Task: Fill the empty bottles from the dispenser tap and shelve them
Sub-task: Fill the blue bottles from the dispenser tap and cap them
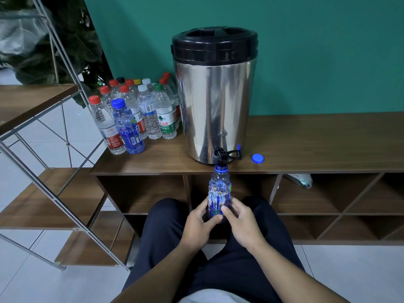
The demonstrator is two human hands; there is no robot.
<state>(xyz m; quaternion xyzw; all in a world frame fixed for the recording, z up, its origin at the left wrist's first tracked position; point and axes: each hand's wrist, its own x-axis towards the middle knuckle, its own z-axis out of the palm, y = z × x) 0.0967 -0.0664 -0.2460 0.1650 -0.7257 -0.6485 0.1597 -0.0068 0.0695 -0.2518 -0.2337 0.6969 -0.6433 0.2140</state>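
Left hand (196,224) and right hand (241,221), fingers curled, both grip blue bottle (219,193) upright, mouth under dispenser tap (222,155); blue cap (257,158) on bench (306,145).

The dispenser (215,95) stands on the worktop (317,141), close to its front edge, with the tap (221,154) at its base overhanging that edge. A bottle (219,193) sits upright directly under the tap, its mouth at the spout, held between the left hand (197,226) and the right hand (242,224) in front of the shelf compartments (306,193) below. A cluster of capped bottles (135,114) stands left of the dispenser; a loose cap (257,158) lies just right of the tap
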